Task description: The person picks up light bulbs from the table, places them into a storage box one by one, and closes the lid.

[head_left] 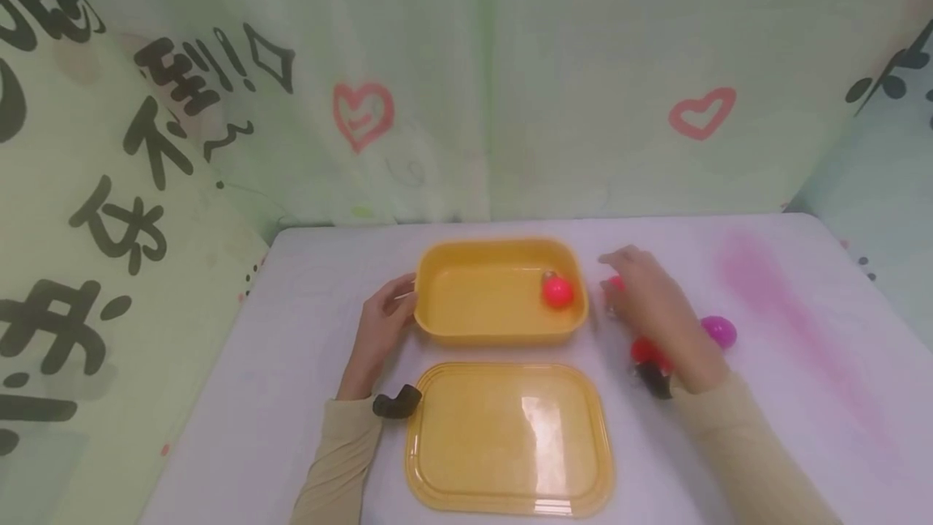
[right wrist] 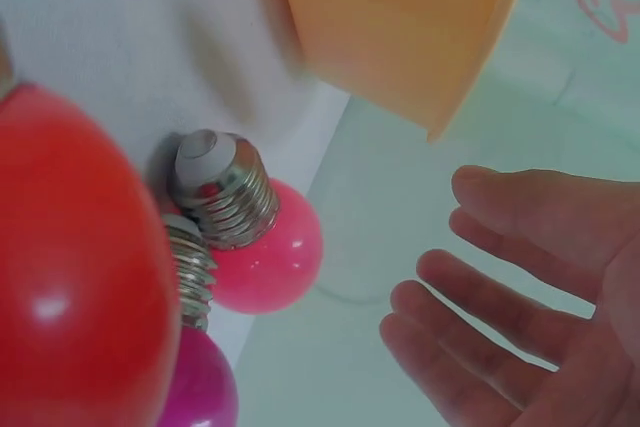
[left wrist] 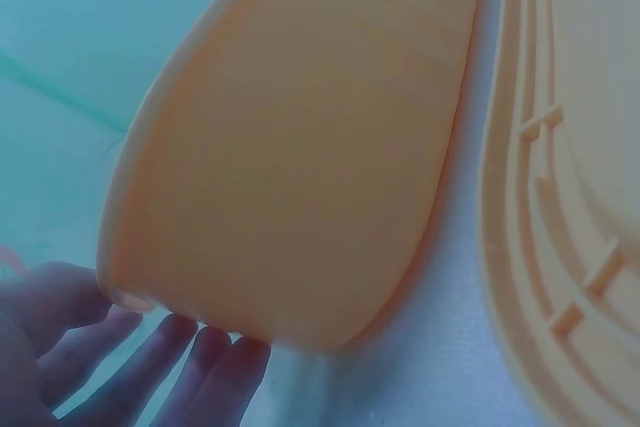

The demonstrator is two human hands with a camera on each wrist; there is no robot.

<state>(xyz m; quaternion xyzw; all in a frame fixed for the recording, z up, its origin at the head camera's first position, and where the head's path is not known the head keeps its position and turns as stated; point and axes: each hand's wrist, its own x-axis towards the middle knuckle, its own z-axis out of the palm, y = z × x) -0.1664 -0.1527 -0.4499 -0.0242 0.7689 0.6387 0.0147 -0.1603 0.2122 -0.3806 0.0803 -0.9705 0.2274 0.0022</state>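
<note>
A yellow plastic box (head_left: pixel 466 336) stands open-topped at mid-table, with a pink light bulb (head_left: pixel 558 293) lying inside its right end. My left hand (head_left: pixel 384 316) touches the box's left end; the left wrist view shows its fingertips against the box wall (left wrist: pixel 280 167). To the right of the box, my right hand (head_left: pixel 641 286) reaches over a second pink bulb (right wrist: pixel 265 257), fingers spread and palm bare. That bulb's metal screw base tilts up. Nearer my right wrist lie a red bulb (right wrist: pixel 70 267) and a purple bulb (head_left: pixel 719 332), partly overlapped by the forearm in the head view.
A matching yellow lid (head_left: pixel 503 444) lies flat in front of the box. The white tabletop (head_left: pixel 291 330) has a pink stain (head_left: pixel 773 282) at the right. Cloth curtains (head_left: pixel 525 104) with hearts and black lettering hang behind and at the sides.
</note>
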